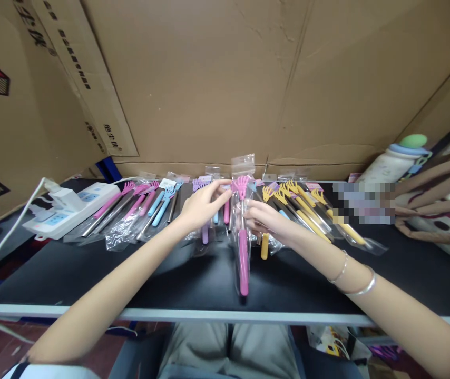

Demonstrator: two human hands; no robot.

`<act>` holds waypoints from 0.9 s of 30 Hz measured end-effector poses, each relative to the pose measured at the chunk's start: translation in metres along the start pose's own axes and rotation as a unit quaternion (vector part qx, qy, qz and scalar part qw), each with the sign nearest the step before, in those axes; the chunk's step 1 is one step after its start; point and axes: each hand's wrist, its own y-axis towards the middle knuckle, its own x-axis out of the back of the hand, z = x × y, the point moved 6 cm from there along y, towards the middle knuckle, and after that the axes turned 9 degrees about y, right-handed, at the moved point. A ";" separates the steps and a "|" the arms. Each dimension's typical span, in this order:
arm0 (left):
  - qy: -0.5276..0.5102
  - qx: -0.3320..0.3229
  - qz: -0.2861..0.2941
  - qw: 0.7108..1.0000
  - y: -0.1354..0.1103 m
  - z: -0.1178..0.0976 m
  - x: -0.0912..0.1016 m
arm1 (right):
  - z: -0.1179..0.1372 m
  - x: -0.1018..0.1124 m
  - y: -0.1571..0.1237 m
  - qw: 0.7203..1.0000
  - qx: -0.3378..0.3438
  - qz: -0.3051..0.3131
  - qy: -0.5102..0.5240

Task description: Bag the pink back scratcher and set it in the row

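A pink back scratcher (243, 258) in a clear plastic sleeve hangs upright in front of me, its claw end up and its handle down. My right hand (262, 217) pinches the sleeve and shaft from the right. At the claw end, the fingers of my left hand (208, 202) are closed on the sleeve's left edge. Behind them, more bagged back scratchers lie in a row: pink ones (110, 205) and blue ones (164, 207) to the left, yellow ones (311, 215) to the right. A purple one (205, 234) is partly hidden behind my left hand.
A white power strip (70, 210) with a plugged-in cable stands at the left. Cardboard walls (209, 79) enclose the back of the black table (162, 287). At the right are a white bottle (393, 166) and a bag with brown straps (438, 210).
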 end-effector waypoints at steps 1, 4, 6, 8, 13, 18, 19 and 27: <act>-0.017 -0.022 -0.017 0.999 0.008 -0.001 0.003 | 0.000 0.000 0.000 1.000 -0.003 0.012 0.020; -0.035 -0.076 -0.070 0.994 0.033 -0.004 0.009 | 0.000 -0.001 0.001 0.998 -0.008 0.041 0.057; -0.030 -0.086 -0.088 0.992 0.048 -0.005 0.011 | -0.001 -0.002 0.002 0.997 -0.014 0.053 0.052; -0.022 -0.085 -0.093 0.992 0.060 -0.004 0.009 | -0.002 -0.002 0.002 0.997 -0.027 0.056 0.034; -0.022 -0.097 -0.096 0.990 0.077 -0.001 -0.001 | -0.007 0.000 0.003 0.996 -0.060 0.069 -0.008; -0.013 -0.130 -0.075 0.989 0.078 0.002 -0.007 | -0.012 0.003 0.003 0.994 -0.066 0.080 -0.018; -0.009 -0.140 -0.072 0.988 0.078 0.002 -0.007 | -0.013 0.003 0.004 0.995 -0.067 0.077 -0.015; 0.044 -0.137 -0.107 0.984 0.078 0.017 -0.014 | -0.020 0.015 0.005 0.991 -0.111 -0.046 -0.060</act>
